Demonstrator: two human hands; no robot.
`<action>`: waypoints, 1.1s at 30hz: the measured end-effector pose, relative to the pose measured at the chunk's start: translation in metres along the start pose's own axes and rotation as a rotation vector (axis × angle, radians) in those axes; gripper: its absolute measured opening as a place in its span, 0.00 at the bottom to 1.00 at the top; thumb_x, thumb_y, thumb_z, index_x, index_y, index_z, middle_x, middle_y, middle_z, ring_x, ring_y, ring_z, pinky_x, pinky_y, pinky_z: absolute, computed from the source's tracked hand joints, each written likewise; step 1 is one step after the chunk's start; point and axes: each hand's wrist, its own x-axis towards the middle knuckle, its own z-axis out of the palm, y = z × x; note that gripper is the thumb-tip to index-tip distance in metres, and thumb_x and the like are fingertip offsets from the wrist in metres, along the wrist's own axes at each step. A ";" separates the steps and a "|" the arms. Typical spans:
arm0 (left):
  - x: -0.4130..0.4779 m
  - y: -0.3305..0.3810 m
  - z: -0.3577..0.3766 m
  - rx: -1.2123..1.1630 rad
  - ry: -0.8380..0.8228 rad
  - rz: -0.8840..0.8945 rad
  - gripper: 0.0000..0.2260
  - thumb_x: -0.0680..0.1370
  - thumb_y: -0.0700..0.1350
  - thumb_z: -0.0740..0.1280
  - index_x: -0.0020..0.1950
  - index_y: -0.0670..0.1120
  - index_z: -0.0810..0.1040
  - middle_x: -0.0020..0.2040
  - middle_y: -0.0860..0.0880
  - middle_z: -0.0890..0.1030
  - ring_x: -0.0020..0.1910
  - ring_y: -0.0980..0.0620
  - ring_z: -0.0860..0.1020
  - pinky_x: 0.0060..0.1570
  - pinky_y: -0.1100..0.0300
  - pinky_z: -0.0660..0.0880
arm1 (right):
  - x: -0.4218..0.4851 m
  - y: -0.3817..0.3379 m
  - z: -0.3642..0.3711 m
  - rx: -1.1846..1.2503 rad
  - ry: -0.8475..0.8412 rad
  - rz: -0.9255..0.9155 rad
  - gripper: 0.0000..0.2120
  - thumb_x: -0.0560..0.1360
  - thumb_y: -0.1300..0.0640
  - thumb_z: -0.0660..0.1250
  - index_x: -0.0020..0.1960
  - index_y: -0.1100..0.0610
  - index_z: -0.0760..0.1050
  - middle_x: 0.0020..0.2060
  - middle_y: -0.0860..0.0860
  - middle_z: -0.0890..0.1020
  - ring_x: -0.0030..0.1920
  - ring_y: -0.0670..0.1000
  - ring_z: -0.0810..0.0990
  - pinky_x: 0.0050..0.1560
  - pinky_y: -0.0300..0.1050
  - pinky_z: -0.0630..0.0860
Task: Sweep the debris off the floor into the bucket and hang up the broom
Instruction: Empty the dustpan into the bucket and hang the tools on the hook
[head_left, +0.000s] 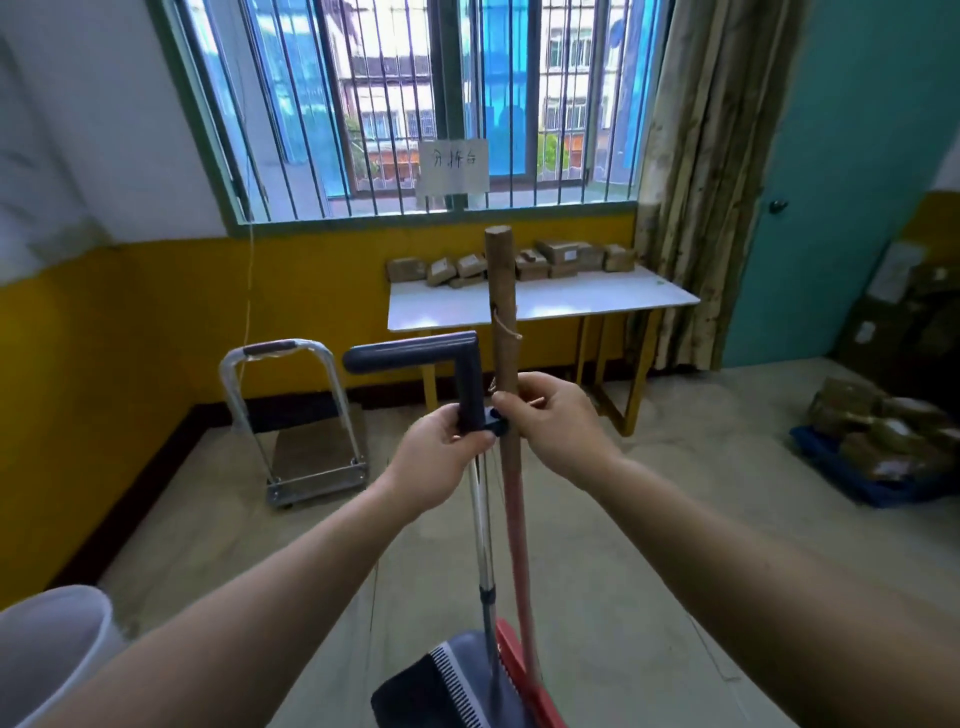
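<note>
A broom (504, 332) with a wooden stick, a string loop near its top and a red head at the floor stands upright in front of me. My right hand (556, 421) grips its stick at mid height. Beside it stands a dark blue dustpan (447, 680) on a metal pole with an L-shaped blue handle (465, 364). My left hand (441, 457) grips that handle just above a small blue clip that touches the broom stick. A white bucket (47, 644) shows at the lower left edge.
A white table (540, 301) with several brown parcels stands under the barred window. A folding trolley (306, 431) is parked by the yellow wall on the left. More parcels on a blue pallet (878, 447) lie at the right, near a teal door.
</note>
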 end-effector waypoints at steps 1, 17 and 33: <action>-0.001 0.004 -0.004 -0.005 0.007 0.019 0.11 0.78 0.40 0.66 0.59 0.48 0.77 0.52 0.51 0.82 0.54 0.55 0.79 0.56 0.59 0.75 | 0.000 -0.005 0.001 0.009 0.000 -0.005 0.05 0.76 0.51 0.66 0.49 0.50 0.79 0.42 0.49 0.83 0.44 0.48 0.83 0.50 0.51 0.81; -0.003 0.020 -0.032 -0.007 0.163 0.172 0.15 0.77 0.39 0.68 0.59 0.51 0.68 0.51 0.48 0.79 0.50 0.53 0.81 0.45 0.62 0.80 | 0.005 -0.058 0.032 -0.026 0.002 -0.061 0.14 0.79 0.47 0.60 0.39 0.48 0.79 0.43 0.48 0.80 0.46 0.47 0.79 0.45 0.41 0.77; 0.014 0.082 -0.039 -0.022 0.278 0.230 0.15 0.76 0.41 0.69 0.58 0.49 0.67 0.45 0.52 0.77 0.44 0.55 0.78 0.41 0.63 0.78 | -0.036 0.000 0.108 0.037 0.105 0.189 0.48 0.69 0.48 0.74 0.74 0.43 0.42 0.73 0.51 0.58 0.70 0.52 0.63 0.61 0.45 0.68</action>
